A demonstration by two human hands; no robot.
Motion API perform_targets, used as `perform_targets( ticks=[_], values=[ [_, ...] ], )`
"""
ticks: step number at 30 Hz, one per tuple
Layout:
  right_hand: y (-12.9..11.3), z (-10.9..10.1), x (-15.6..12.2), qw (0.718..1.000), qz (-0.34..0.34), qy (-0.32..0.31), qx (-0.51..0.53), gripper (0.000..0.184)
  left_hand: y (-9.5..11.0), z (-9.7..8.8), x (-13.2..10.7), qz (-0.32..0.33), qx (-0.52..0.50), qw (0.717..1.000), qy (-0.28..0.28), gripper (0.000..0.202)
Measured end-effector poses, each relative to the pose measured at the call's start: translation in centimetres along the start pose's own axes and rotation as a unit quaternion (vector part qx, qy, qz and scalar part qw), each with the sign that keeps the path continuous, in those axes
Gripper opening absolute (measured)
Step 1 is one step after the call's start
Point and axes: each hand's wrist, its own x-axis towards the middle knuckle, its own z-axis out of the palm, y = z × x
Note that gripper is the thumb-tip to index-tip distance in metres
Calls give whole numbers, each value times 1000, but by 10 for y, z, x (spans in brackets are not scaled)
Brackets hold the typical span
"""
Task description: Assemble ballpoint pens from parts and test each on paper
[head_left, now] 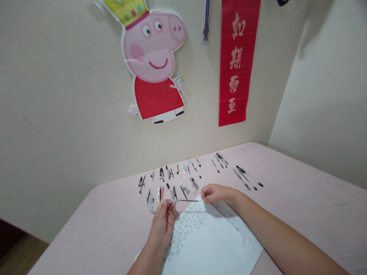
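My left hand [164, 219] pinches a pale, see-through pen barrel [169, 201] between thumb and fingertips. From the barrel's right end a thin dark pen refill [187, 200] sticks out toward my right hand [215, 193]. The fingers of my right hand are closed at the refill's far end, which looks clear, so the exact grip is hard to see. Below both hands lies a white sheet of paper [212, 244] with small handwriting along its upper edges. Just beyond my hands are several loose pen parts [173, 191], including dark refills, caps and clear barrels.
The pink-covered table [304, 214] meets the wall at the back. Several pens [248, 178] lie apart at the right, with more dark-capped pens [222, 159] behind them. A cartoon pig cutout [159, 95] and a red banner [236, 76] hang on the wall.
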Motion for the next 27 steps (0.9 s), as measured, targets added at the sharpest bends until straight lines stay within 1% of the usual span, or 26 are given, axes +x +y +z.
perform_targets(
  ticks=[4,7,11,15,19,22,25,27],
  values=[
    [1,-1,-1,1000,0,-2,-1,9,1,0,-1,3,1,1000,-6,29],
    [1,-2,-1,1000,-2,-2,-4,7,1,1,-1,6,3,1000,2,28],
    [0,-3,-1,1000,-4,-18,2,8,0,-2,1,10,6,1000,-1,27],
    [-4,-1,-1,999,-4,-30,10,10,-3,-5,3,9,20,1000,-13,20],
    [-9,2,-3,1000,1,-28,14,11,-4,-5,1,4,46,998,-46,8],
    [-11,6,-2,1000,-3,-15,18,15,-5,-3,-3,-9,67,995,-77,1],
    [-12,13,0,999,-9,4,34,22,-5,-2,-7,-34,86,990,-103,4],
    [-14,19,2,999,-18,-2,49,28,-5,-3,-8,-57,93,987,-122,7]
  ],
)
